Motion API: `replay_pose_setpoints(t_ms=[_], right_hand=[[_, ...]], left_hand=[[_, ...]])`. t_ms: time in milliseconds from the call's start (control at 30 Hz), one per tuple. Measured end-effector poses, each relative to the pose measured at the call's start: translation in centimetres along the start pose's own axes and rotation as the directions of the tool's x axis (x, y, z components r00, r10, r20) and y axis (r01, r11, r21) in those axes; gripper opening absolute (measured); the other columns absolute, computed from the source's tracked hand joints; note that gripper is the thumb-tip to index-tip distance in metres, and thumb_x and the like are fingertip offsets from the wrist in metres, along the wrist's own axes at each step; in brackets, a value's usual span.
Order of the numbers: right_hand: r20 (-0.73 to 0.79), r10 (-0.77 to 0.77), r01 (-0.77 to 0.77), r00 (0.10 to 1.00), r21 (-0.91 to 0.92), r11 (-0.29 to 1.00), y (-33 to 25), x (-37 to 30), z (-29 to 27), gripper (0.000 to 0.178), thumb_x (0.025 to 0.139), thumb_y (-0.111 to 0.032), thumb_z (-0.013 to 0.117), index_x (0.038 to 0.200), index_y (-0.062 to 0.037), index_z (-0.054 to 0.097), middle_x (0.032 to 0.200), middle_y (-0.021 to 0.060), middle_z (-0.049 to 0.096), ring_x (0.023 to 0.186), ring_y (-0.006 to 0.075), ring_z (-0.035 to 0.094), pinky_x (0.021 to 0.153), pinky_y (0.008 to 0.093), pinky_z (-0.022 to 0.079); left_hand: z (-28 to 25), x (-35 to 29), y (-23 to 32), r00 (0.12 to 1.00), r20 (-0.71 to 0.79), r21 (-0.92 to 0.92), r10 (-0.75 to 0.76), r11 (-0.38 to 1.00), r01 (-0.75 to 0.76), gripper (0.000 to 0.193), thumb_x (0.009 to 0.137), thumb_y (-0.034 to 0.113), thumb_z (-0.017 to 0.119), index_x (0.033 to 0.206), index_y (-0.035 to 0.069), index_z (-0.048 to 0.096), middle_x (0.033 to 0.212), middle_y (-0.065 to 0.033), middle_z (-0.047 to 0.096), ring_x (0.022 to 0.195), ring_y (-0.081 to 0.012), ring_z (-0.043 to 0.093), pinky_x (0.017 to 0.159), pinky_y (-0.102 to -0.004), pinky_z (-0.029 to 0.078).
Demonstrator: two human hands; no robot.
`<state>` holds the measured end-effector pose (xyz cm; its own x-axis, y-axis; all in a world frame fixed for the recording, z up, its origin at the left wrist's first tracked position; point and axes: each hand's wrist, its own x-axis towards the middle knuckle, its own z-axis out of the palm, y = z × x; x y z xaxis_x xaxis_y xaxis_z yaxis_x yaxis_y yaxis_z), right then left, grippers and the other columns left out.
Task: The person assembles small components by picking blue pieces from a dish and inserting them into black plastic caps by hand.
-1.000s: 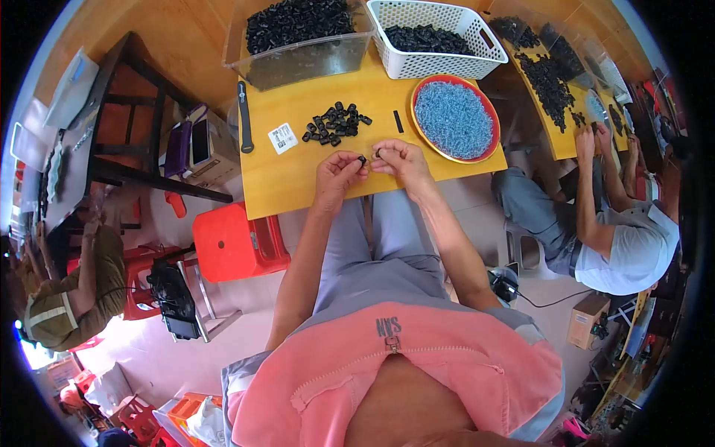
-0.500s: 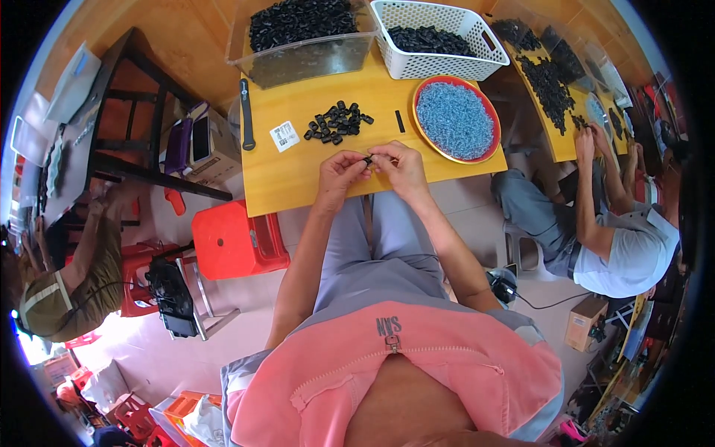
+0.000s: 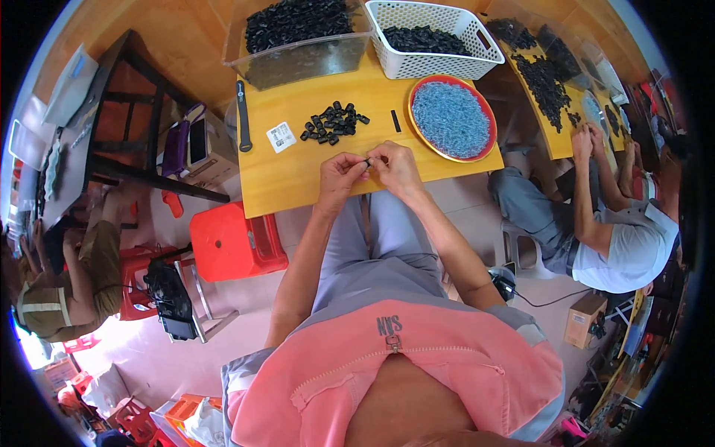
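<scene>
My left hand and my right hand meet over the near edge of the yellow table. Both are closed, fingertips pinched around one small black plastic piece that the fingers mostly cover. Just beyond them lies a loose pile of short black cylindrical plastic pieces. To the right of the pile a thin black strip rests on the tabletop. Further right stands a round red-rimmed tray heaped with tiny clear-bluish pieces. A white printed label lies left of the pile.
A clear bin and a white perforated basket, both holding black pieces, line the far side. A long black tool lies at the left edge. Red stool left; a co-worker sits right, another person left.
The right hand's fingers have curled in a little more around the small black piece. The whole view has shifted slightly; the things on the table stay as they were.
</scene>
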<state>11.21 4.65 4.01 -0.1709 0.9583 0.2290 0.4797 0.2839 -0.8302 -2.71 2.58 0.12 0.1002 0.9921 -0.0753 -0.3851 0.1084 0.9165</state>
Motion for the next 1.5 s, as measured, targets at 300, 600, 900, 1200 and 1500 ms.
replay_pose_setpoints(t_ms=[300,600,900,1200,1500], right_hand=[[0.011,0.055,-0.055,0.998,0.039,0.998,1.2,-0.1,0.5,0.005,0.067,0.002,0.057,0.07,0.0014,0.06,0.071,0.0172,0.059,0.066,0.032,0.058,0.061,0.037,0.047],[-0.069,-0.138,0.132,0.988,-0.088,0.987,1.6,-1.1,1.4,0.017,0.067,0.004,0.057,0.084,0.0034,0.059,0.072,0.0142,0.055,0.06,0.0244,0.057,0.055,0.0306,0.045],[-0.13,-0.115,0.097,0.985,-0.136,0.986,0.5,-1.8,1.5,0.027,0.063,0.004,0.057,0.09,0.0033,0.056,0.078,0.0172,0.049,0.072,0.0348,0.053,0.063,0.0403,0.044],[-0.138,-0.199,0.162,0.97,-0.239,0.957,0.0,-2.1,1.9,0.024,0.064,0.003,0.056,0.089,0.0021,0.056,0.077,0.0157,0.05,0.072,0.0339,0.053,0.062,0.0394,0.044],[-0.267,-0.392,0.276,0.88,-0.383,0.882,-1.1,7.5,-5.4,0.02,0.07,-0.001,0.055,0.09,0.0042,0.055,0.078,0.0193,0.052,0.076,0.0367,0.053,0.066,0.0425,0.042]], left_hand=[[0.7,0.2,-0.9,0.995,-0.103,0.122,-0.008,0.992,0.021,0.006,0.079,0.003,0.059,0.083,-0.001,0.058,0.071,-0.0042,0.06,0.058,-0.0082,0.056,0.055,-0.0191,0.047],[1.9,0.7,-2.0,0.959,-0.259,0.212,0.118,0.975,-0.063,0.002,0.077,-0.001,0.058,0.077,-0.002,0.057,0.067,-0.0041,0.059,0.057,-0.0075,0.055,0.053,-0.0191,0.046],[2.7,0.7,-1.4,0.93,-0.338,0.368,0.144,0.93,-0.011,0.002,0.075,-0.001,0.06,0.075,-0.003,0.059,0.068,-0.0057,0.06,0.059,-0.0097,0.055,0.055,-0.0213,0.044],[2.8,0.4,-1.2,0.91,-0.402,0.327,0.101,0.944,0.04,0.005,0.075,0.002,0.061,0.073,-0.003,0.06,0.067,-0.0056,0.06,0.06,-0.0096,0.055,0.057,-0.0216,0.044],[2.2,-0.2,-0.3,0.948,-0.314,0.14,-0.053,0.985,0.101,0.018,0.083,0.016,0.057,0.089,-0.001,0.057,0.079,-0.0057,0.059,0.067,-0.0124,0.059,0.059,-0.0201,0.047]])
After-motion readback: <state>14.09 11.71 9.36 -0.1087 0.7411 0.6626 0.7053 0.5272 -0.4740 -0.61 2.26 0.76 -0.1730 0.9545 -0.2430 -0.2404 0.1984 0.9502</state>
